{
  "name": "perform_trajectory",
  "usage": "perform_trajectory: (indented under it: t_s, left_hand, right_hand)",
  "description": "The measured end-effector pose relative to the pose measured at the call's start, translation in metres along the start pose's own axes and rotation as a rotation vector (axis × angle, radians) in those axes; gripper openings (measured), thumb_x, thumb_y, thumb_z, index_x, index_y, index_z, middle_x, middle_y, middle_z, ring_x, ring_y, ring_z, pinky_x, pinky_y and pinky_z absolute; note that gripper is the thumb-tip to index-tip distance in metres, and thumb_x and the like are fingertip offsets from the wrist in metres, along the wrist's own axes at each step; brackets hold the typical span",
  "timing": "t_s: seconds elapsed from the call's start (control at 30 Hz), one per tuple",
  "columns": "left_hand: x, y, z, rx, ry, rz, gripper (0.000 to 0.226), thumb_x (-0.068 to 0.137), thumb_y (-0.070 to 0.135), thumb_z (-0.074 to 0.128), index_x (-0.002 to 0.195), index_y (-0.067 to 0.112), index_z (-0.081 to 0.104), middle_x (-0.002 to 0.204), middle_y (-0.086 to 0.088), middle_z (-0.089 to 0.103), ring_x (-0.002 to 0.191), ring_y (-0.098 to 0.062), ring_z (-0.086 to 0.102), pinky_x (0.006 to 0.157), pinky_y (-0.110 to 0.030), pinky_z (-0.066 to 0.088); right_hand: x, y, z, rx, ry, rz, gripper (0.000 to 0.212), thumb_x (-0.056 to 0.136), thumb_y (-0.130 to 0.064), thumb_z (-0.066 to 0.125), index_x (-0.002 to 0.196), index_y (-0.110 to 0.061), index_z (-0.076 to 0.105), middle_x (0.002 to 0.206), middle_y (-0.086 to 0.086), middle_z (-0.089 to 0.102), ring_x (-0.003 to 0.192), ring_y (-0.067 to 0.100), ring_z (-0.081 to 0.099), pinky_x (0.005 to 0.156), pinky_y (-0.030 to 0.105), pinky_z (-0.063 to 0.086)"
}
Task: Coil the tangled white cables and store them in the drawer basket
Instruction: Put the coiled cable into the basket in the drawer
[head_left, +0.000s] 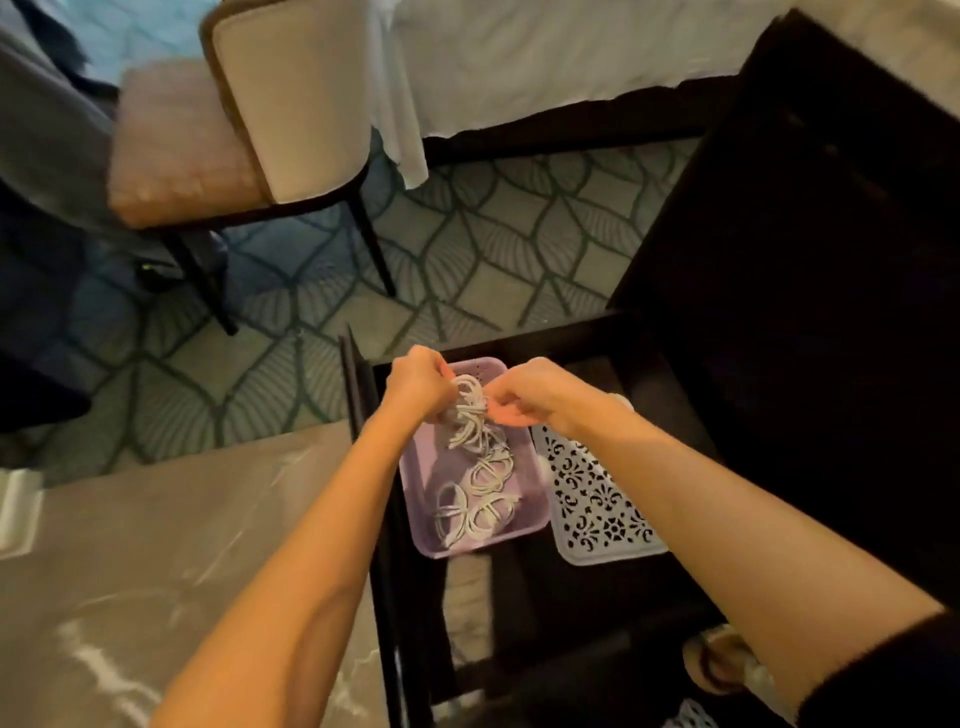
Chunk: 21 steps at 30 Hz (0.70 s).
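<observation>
drawer: dark, pulled open, I look into it from above.
purple basket: in drawer, left part.
white basket: cut-out pattern, just beside purple basket on its right.
stored coils: several white cable coils lying in purple basket, near half.
held coil: white cable bundle btw both hands, over far end of purple basket.
left hand: fingers curled, grips held coil from left.
right hand: pinches held coil from right.
</observation>
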<state>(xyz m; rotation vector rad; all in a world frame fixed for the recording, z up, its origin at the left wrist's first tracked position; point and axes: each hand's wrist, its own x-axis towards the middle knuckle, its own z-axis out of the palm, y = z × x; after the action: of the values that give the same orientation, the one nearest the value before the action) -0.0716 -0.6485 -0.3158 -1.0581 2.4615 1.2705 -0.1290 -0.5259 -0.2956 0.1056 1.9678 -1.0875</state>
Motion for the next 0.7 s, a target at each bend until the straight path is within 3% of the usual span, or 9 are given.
perform_trajectory:
  t_s: [0.03,0.1,0.17,0.2,0.27,0.33,0.5,0.7]
  left_hand:
    - [0.006,-0.007,0.006,0.027,-0.001,-0.014,0.008,0.076,0.004,0.062,0.073,0.009,0.066,0.090,-0.019,0.065,0.085,-0.031,0.067,0.073,-0.040,0.058]
    - [0.019,-0.022,0.020,0.084,-0.014,-0.046,0.019,0.079,0.003,0.056,0.094,-0.002,0.067,0.099,-0.023,0.066,0.092,-0.033,0.065,0.078,-0.037,0.056]
    - [0.026,-0.032,0.030,0.147,-0.055,-0.100,0.028,0.082,0.001,0.053,0.108,-0.008,0.060,0.108,-0.023,0.063,0.099,-0.033,0.062,0.079,-0.034,0.052]
    - [0.029,-0.037,0.034,0.169,-0.073,-0.117,0.030,0.083,0.001,0.053,0.111,-0.008,0.057,0.112,-0.023,0.062,0.103,-0.034,0.060,0.079,-0.034,0.049]
    - [0.033,-0.043,0.042,0.181,-0.083,-0.147,0.031,0.087,0.003,0.052,0.116,-0.008,0.053,0.116,-0.024,0.058,0.108,-0.035,0.056,0.082,-0.035,0.046]
    - [0.038,-0.049,0.049,0.193,-0.083,-0.176,0.033,0.089,0.006,0.051,0.120,-0.006,0.049,0.121,-0.023,0.054,0.111,-0.036,0.053,0.087,-0.035,0.044]
    - [0.050,-0.055,0.059,0.132,-0.051,-0.207,0.028,0.089,0.005,0.053,0.114,-0.008,0.055,0.117,-0.024,0.058,0.110,-0.037,0.054,0.087,-0.036,0.043]
    - [0.058,-0.062,0.068,0.216,-0.065,-0.274,0.033,0.089,0.009,0.054,0.120,-0.003,0.053,0.123,-0.023,0.055,0.111,-0.036,0.055,0.093,-0.039,0.048]
  right_hand:
    - [0.006,0.005,0.001,-0.003,-0.003,0.025,0.013,0.087,0.005,0.052,0.087,-0.001,0.063,0.065,0.011,0.054,0.048,0.012,0.052,0.038,0.016,0.041]
    - [0.019,0.015,0.004,-0.003,-0.016,0.080,0.015,0.091,0.002,0.047,0.100,0.001,0.059,0.064,0.008,0.047,0.051,0.012,0.045,0.038,0.015,0.033]
    - [0.030,0.024,0.006,0.005,-0.013,0.137,0.015,0.094,0.001,0.044,0.101,0.000,0.057,0.064,0.007,0.044,0.049,0.011,0.040,0.040,0.016,0.031]
    - [0.034,0.028,0.006,0.005,-0.001,0.162,0.016,0.094,0.000,0.045,0.105,0.000,0.057,0.066,0.008,0.049,0.050,0.011,0.042,0.044,0.017,0.038]
    - [0.040,0.035,0.005,-0.014,0.014,0.181,0.020,0.094,-0.002,0.047,0.110,0.004,0.057,0.087,0.015,0.065,0.060,0.015,0.054,0.068,0.025,0.053]
    - [0.044,0.040,0.003,-0.039,-0.002,0.179,0.024,0.095,-0.004,0.048,0.116,0.004,0.055,0.105,0.020,0.065,0.079,0.021,0.064,0.081,0.030,0.054]
    - [0.052,0.046,0.004,-0.046,-0.022,0.181,0.025,0.096,-0.006,0.047,0.117,0.005,0.054,0.107,0.019,0.067,0.091,0.024,0.066,0.077,0.028,0.055]
    - [0.059,0.048,0.007,-0.017,-0.054,0.205,0.027,0.097,-0.009,0.045,0.121,0.002,0.054,0.107,0.018,0.067,0.096,0.024,0.066,0.080,0.028,0.054]
